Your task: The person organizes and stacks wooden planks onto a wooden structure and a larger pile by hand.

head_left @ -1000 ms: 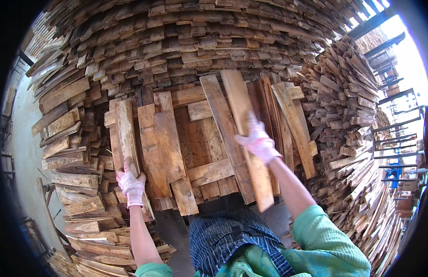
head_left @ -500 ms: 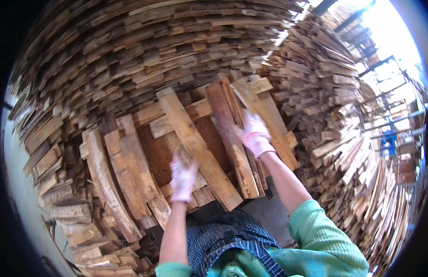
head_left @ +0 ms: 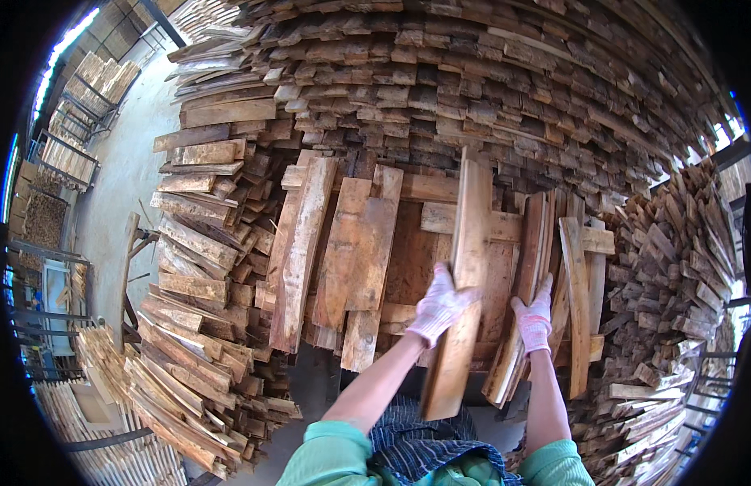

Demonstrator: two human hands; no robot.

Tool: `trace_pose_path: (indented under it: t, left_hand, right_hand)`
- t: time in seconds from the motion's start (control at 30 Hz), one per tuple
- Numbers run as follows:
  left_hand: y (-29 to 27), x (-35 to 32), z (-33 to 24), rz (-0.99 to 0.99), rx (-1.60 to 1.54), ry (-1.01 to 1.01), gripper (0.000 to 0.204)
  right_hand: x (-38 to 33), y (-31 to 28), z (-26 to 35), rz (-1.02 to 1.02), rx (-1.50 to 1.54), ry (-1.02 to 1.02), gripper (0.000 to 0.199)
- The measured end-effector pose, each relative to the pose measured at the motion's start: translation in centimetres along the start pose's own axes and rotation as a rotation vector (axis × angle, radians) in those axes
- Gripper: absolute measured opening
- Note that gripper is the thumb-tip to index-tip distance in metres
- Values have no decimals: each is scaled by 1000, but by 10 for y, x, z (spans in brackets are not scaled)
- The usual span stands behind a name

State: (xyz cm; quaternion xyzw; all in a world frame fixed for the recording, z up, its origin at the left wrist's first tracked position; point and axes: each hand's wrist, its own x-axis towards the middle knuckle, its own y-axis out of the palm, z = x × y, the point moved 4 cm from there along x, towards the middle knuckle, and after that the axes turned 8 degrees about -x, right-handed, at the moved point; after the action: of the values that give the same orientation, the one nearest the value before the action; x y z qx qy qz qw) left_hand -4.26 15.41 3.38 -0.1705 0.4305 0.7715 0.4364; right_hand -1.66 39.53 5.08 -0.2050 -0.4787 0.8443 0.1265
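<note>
My left hand point(head_left: 438, 306), in a white work glove, grips a long wooden plank point(head_left: 463, 283) near its middle; the plank runs upright across the work pile. My right hand point(head_left: 534, 317), also gloved, rests on a bundle of thin planks point(head_left: 531, 267) standing on edge just to the right. Both forearms come up from the lower edge, in green sleeves. More flat boards point(head_left: 359, 259) lie side by side to the left of the held plank.
A tall wall of stacked wood point(head_left: 472, 89) fills the back. Loose stacks of boards point(head_left: 197, 267) stand at the left and more stacks point(head_left: 675, 308) at the right. A concrete floor point(head_left: 124, 186) and metal racks point(head_left: 76, 121) show at the far left.
The view has swung to the right. My left hand has moved from a slanting board onto the long upright plank; my right hand has shifted to the on-edge planks.
</note>
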Motion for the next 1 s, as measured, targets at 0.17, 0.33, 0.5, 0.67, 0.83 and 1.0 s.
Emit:
trace_pose_path:
  t: [0.17, 0.33, 0.5, 0.67, 0.83, 1.0]
  left_hand:
    - [103, -128, -54, -8, 1970, 772, 83]
    - [149, -208, -144, -208, 1889, 987, 77]
    - [196, -236, -253, -456, 2113, 1270, 74]
    - [198, -202, -325, -833, 2337, 1295, 72]
    - [180, -192, -370, -346, 2155, 1258, 73]
    - [179, -183, -350, -419, 2694, 930, 70]
  right_hand:
    - [-21, -12, -3, 129, 372, 1, 107]
    - [-48, 21, 104, 402, 829, -7, 100]
    - [-17, 105, 132, 357, 254, 72, 87]
    - [-38, 127, 168, 88, -50, -97, 68]
    - [-34, 130, 184, 4, -207, -175, 62]
    - [-27, 125, 185, 188, -233, 51, 69]
